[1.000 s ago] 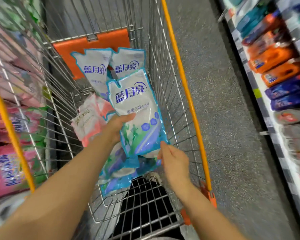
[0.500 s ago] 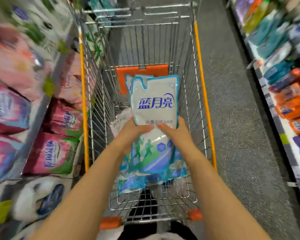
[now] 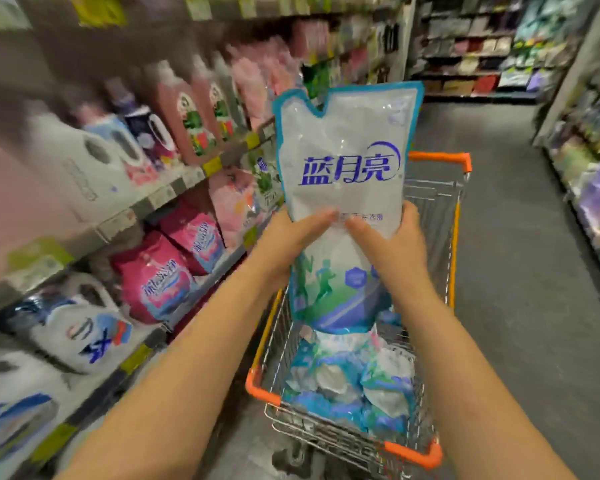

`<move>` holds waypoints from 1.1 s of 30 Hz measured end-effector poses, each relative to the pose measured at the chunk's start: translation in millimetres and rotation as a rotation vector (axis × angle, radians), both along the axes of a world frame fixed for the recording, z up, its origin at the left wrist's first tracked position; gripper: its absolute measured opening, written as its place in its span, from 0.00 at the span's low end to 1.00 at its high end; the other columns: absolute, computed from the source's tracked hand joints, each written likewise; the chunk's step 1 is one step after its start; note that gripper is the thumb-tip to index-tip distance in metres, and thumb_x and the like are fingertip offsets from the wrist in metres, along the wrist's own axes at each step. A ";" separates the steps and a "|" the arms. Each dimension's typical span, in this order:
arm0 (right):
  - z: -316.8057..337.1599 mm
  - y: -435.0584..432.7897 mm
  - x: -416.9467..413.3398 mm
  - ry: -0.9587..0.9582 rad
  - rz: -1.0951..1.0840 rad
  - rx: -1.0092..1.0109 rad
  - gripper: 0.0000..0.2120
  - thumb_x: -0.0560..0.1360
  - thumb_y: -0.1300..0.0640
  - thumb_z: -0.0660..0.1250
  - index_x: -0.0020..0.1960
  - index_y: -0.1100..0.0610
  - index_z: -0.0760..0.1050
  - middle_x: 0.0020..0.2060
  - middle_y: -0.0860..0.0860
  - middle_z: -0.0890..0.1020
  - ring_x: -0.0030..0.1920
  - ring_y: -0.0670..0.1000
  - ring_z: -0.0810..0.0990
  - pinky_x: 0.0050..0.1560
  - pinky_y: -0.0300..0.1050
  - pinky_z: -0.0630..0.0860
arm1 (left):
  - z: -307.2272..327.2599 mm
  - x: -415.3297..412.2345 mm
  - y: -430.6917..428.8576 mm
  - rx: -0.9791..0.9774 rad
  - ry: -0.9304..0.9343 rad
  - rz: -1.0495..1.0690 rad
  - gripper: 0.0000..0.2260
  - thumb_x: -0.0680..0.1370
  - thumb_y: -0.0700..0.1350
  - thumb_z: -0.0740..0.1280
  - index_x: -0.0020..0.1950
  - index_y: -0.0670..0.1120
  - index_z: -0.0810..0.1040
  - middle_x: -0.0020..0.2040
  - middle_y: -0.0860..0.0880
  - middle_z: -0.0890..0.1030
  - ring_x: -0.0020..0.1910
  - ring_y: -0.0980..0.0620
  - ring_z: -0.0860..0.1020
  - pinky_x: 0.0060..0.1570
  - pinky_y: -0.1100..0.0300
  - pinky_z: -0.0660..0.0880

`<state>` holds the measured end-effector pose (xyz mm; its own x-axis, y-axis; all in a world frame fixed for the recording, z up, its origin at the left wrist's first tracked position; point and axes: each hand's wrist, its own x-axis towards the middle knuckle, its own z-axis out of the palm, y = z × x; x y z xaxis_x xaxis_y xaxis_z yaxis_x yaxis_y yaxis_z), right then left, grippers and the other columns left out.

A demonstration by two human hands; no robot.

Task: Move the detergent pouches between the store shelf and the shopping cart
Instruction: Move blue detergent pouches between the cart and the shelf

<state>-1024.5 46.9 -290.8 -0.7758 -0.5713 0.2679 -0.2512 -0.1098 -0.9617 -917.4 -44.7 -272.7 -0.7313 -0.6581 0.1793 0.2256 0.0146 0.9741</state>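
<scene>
I hold a white and blue detergent pouch (image 3: 347, 161) upright in the air above the shopping cart (image 3: 456, 216). My left hand (image 3: 288, 237) grips its left side, thumb across the front. My right hand (image 3: 392, 240) grips its right side the same way. Several more blue and white pouches (image 3: 354, 379) lie heaped in the cart's basket below. The store shelf (image 3: 174, 192) with detergent bottles and pink pouches (image 3: 160, 282) runs along the left.
White jugs (image 3: 80, 327) and pink bottles (image 3: 191, 112) fill the left shelves. Another shelf row (image 3: 593, 188) lines the right side of the grey aisle floor (image 3: 520, 271). More shelving (image 3: 475, 53) closes the far end.
Both hands have lifted the pouch out of the cart to chest height. The view has swung up and left toward the shelf.
</scene>
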 end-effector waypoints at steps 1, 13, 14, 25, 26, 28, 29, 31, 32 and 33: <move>17.0 -1.3 14.5 0.031 0.029 -0.019 0.24 0.67 0.52 0.75 0.57 0.50 0.65 0.45 0.43 0.76 0.47 0.46 0.78 0.49 0.42 0.75 | 17.3 16.8 2.7 0.001 0.034 0.031 0.10 0.70 0.38 0.70 0.49 0.46 0.78 0.39 0.52 0.84 0.38 0.55 0.82 0.39 0.62 0.79; 164.3 -74.3 239.4 0.155 0.592 -0.339 0.25 0.66 0.52 0.76 0.57 0.54 0.68 0.42 0.38 0.78 0.38 0.32 0.77 0.39 0.27 0.73 | 170.8 276.4 5.1 -0.187 0.222 0.446 0.13 0.67 0.39 0.69 0.51 0.43 0.78 0.41 0.46 0.84 0.39 0.50 0.83 0.43 0.58 0.81; 173.5 -82.1 266.0 0.151 0.641 -0.356 0.27 0.65 0.50 0.77 0.58 0.54 0.69 0.43 0.40 0.79 0.41 0.33 0.78 0.42 0.31 0.75 | 180.9 302.4 6.0 -0.202 0.233 0.472 0.14 0.67 0.41 0.67 0.52 0.43 0.78 0.41 0.46 0.84 0.39 0.50 0.83 0.43 0.58 0.81; 274.6 -163.0 518.5 0.078 1.032 -0.631 0.31 0.61 0.44 0.76 0.59 0.57 0.75 0.47 0.50 0.84 0.44 0.45 0.83 0.43 0.40 0.78 | 287.7 543.3 -17.8 -0.407 0.147 0.748 0.07 0.78 0.40 0.60 0.50 0.45 0.78 0.40 0.47 0.84 0.38 0.51 0.83 0.39 0.59 0.81; 281.1 -172.5 534.1 0.056 1.059 -0.640 0.30 0.61 0.45 0.77 0.59 0.57 0.75 0.47 0.50 0.84 0.43 0.45 0.83 0.42 0.40 0.78 | 295.1 556.9 -23.6 -0.422 0.136 0.771 0.07 0.78 0.40 0.60 0.50 0.45 0.78 0.39 0.48 0.84 0.37 0.52 0.83 0.38 0.60 0.81; 296.6 -193.1 561.6 0.029 1.097 -0.654 0.34 0.59 0.44 0.76 0.60 0.57 0.74 0.49 0.51 0.84 0.47 0.49 0.84 0.45 0.46 0.79 | 310.5 582.0 -38.9 -0.445 0.103 0.825 0.07 0.78 0.42 0.60 0.51 0.46 0.77 0.40 0.49 0.85 0.38 0.52 0.83 0.39 0.60 0.81; 305.5 -202.8 573.8 0.026 1.117 -0.664 0.35 0.58 0.44 0.76 0.61 0.57 0.74 0.49 0.51 0.84 0.48 0.50 0.84 0.48 0.48 0.80 | 318.5 593.1 -46.7 -0.456 0.090 0.853 0.07 0.78 0.42 0.61 0.52 0.46 0.77 0.40 0.49 0.84 0.38 0.52 0.83 0.39 0.60 0.81; 324.2 -226.2 596.2 0.032 1.174 -0.676 0.32 0.62 0.46 0.77 0.62 0.57 0.74 0.50 0.52 0.84 0.48 0.51 0.83 0.48 0.49 0.80 | 334.2 613.3 -63.2 -0.474 0.082 0.905 0.06 0.78 0.43 0.61 0.51 0.46 0.77 0.39 0.49 0.84 0.36 0.52 0.83 0.39 0.59 0.81; 334.3 -236.0 606.4 0.043 1.193 -0.667 0.31 0.64 0.47 0.77 0.62 0.58 0.73 0.51 0.53 0.83 0.45 0.51 0.83 0.42 0.46 0.80 | 341.6 622.5 -71.3 -0.483 0.081 0.921 0.06 0.78 0.43 0.61 0.51 0.46 0.77 0.37 0.49 0.84 0.36 0.52 0.83 0.38 0.59 0.81; 344.9 -245.0 615.9 0.055 1.204 -0.647 0.31 0.64 0.47 0.77 0.62 0.58 0.72 0.51 0.54 0.83 0.41 0.50 0.81 0.34 0.41 0.77 | 349.5 630.7 -78.6 -0.493 0.078 0.930 0.06 0.78 0.44 0.61 0.50 0.46 0.77 0.36 0.49 0.84 0.35 0.52 0.82 0.38 0.59 0.80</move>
